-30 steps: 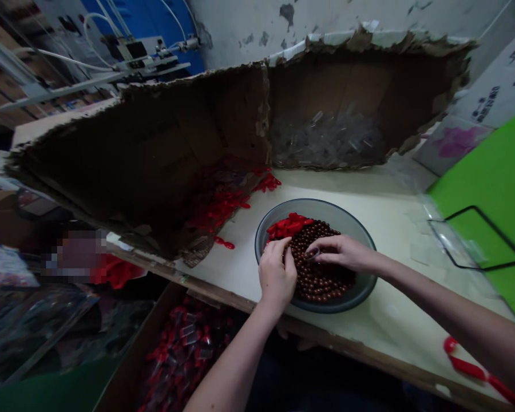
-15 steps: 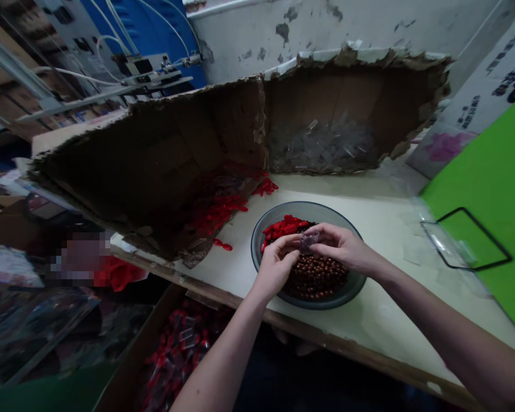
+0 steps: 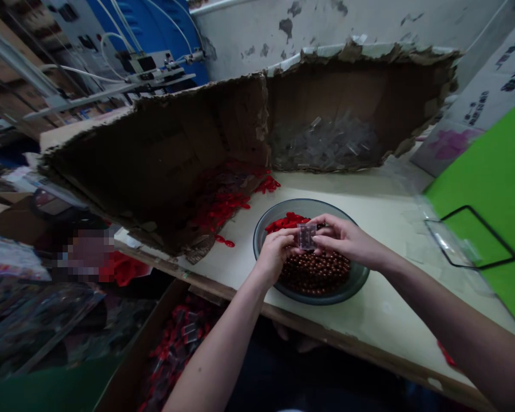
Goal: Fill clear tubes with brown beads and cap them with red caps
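Observation:
Both my hands hover over a grey bowl point(image 3: 355, 280) on the table, which holds several dark brown beads point(image 3: 315, 273) and a few red plastic pieces point(image 3: 285, 222). My right hand point(image 3: 347, 240) pinches a small clear plastic tube point(image 3: 306, 236) upright at its right side. My left hand point(image 3: 274, 253) is closed with its fingertips against the tube's left side; whether it also holds a bead is hidden.
A torn cardboard box point(image 3: 163, 154) lies on its side behind the bowl, with red pieces point(image 3: 223, 206) spilling from one half and clear tubes point(image 3: 326, 143) in the other. A green board point(image 3: 493, 189) stands at right. A carton of filled red packs point(image 3: 175, 349) sits below the table edge.
My hands left the beads in the bowl and rose together; the right hand lifted the clear tube and the left hand closed in against it.

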Tool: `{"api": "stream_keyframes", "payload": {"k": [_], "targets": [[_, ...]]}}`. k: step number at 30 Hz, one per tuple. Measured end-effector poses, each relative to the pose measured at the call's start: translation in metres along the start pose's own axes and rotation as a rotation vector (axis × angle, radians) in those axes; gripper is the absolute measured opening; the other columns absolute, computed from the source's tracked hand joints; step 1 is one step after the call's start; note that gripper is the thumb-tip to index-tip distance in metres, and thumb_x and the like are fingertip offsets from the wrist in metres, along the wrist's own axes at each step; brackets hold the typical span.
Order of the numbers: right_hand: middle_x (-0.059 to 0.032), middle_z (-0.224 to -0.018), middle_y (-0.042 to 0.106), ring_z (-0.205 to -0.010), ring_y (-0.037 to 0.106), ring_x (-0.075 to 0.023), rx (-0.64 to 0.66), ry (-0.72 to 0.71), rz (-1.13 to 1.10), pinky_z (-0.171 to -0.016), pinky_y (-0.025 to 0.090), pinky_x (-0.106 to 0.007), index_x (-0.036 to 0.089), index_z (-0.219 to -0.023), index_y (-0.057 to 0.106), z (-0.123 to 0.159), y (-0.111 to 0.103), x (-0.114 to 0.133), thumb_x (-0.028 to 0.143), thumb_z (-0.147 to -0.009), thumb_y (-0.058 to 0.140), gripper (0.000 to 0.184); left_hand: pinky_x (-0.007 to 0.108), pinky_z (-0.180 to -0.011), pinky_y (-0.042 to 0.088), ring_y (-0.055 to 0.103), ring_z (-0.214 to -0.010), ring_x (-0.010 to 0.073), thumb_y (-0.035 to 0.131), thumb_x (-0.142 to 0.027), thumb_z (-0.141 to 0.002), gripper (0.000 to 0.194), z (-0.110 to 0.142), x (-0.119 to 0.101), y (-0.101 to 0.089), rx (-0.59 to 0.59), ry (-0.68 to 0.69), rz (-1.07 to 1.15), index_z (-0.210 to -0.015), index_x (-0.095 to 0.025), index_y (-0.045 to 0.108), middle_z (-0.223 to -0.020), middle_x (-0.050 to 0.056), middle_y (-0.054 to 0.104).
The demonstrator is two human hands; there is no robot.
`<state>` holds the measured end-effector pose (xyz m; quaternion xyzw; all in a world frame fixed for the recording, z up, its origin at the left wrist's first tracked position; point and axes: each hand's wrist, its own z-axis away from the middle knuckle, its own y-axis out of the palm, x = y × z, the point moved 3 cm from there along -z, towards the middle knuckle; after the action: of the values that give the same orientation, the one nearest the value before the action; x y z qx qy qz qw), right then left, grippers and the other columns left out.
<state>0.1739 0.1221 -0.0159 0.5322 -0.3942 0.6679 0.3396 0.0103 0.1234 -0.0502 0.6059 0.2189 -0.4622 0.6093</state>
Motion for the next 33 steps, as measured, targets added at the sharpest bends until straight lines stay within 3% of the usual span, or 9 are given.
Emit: {"api": "stream_keyframes", "payload": {"k": [5, 9, 11, 15, 18, 22, 27, 33], "targets": [[-0.0023, -0.083, 0.069, -0.073, 0.067, -0.0153, 0.006, -0.025, 0.023, -0.061, 0.051, -0.026, 0.02, -0.112, 0.051, -0.005, 0.008, -0.001, 0.031, -0.085, 0.059, 0.03, 0.022, -0.059, 0.045, 0.059, -0.067, 0.0125, 0.067, -0.035, -0.072, 0.032, -0.001, 0.002, -0.004, 0.013, 0.028, -0.104, -0.089, -0.008, 0.073, -0.081, 0.009, 0.069], [-0.0026, -0.092, 0.071, -0.079, 0.068, -0.0168, 0.015, -0.064, 0.11, -0.066, 0.053, -0.028, 0.022, -0.112, 0.053, -0.012, 0.012, -0.01, 0.029, -0.086, 0.056, 0.027, 0.024, -0.069, 0.048, 0.062, -0.073, 0.0134, 0.077, -0.032, -0.066, 0.031, 0.0, 0.006, -0.012, -0.093, 0.104, -0.265, -0.089, -0.011, 0.073, -0.087, 0.007, 0.071], [-0.003, -0.098, 0.072, -0.088, 0.068, -0.0184, -0.051, -0.094, 0.284, -0.075, 0.053, -0.031, 0.023, -0.11, 0.057, -0.018, 0.002, -0.017, 0.027, -0.086, 0.056, 0.025, 0.027, -0.078, 0.049, 0.064, -0.082, 0.0155, 0.076, -0.031, -0.069, 0.027, 0.001, 0.006, -0.015, -0.129, 0.178, -0.285, -0.087, -0.012, 0.072, -0.094, 0.008, 0.071], [-0.0069, -0.1, 0.073, -0.093, 0.068, -0.0218, -0.38, -0.029, 0.841, -0.086, 0.049, -0.034, 0.019, -0.103, 0.065, -0.034, -0.035, -0.035, 0.022, -0.086, 0.054, 0.02, 0.029, -0.085, 0.048, 0.064, -0.088, 0.016, 0.069, -0.031, -0.077, 0.021, 0.005, 0.005, -0.022, -0.233, 0.349, -0.307, -0.089, -0.015, 0.069, -0.094, 0.006, 0.071], [-0.0109, -0.099, 0.073, -0.091, 0.068, -0.0244, -0.402, 0.03, 1.03, -0.083, 0.048, -0.034, 0.016, -0.101, 0.067, -0.05, -0.042, -0.046, 0.02, -0.087, 0.054, 0.02, 0.029, -0.083, 0.049, 0.065, -0.086, 0.016, 0.067, -0.033, -0.079, 0.021, 0.006, 0.007, -0.027, -0.318, 0.408, -0.288, -0.089, -0.015, 0.066, -0.091, 0.005, 0.07], [-0.0089, -0.098, 0.072, -0.092, 0.066, -0.0219, -0.317, -0.017, 1.049, -0.082, 0.046, -0.029, 0.018, -0.097, 0.068, -0.072, -0.025, -0.045, 0.019, -0.085, 0.058, 0.015, 0.03, -0.084, 0.05, 0.065, -0.088, 0.0162, 0.067, -0.033, -0.079, 0.021, 0.007, 0.01, -0.031, -0.394, 0.444, -0.238, -0.089, -0.015, 0.065, -0.094, 0.006, 0.07], [-0.0066, -0.099, 0.071, -0.093, 0.064, -0.0194, -0.333, -0.021, 1.043, -0.082, 0.044, -0.027, 0.021, -0.093, 0.066, -0.084, -0.006, -0.034, 0.023, -0.089, 0.054, 0.013, 0.03, -0.087, 0.049, 0.064, -0.09, 0.015, 0.067, -0.032, -0.081, 0.022, 0.006, 0.01, -0.034, -0.479, 0.488, -0.179, -0.095, -0.015, 0.063, -0.096, 0.006, 0.069], [-0.0108, -0.077, 0.071, -0.073, 0.065, -0.0261, -0.445, 0.183, 0.933, -0.064, 0.043, -0.032, 0.018, -0.08, 0.064, -0.079, -0.001, -0.044, 0.051, -0.082, 0.059, 0.033, 0.026, -0.085, 0.048, 0.063, -0.089, 0.0129, 0.065, -0.03, -0.082, 0.02, 0.009, 0.008, -0.031, -0.501, 0.502, -0.181, -0.095, -0.015, 0.062, -0.094, 0.005, 0.068]]}}
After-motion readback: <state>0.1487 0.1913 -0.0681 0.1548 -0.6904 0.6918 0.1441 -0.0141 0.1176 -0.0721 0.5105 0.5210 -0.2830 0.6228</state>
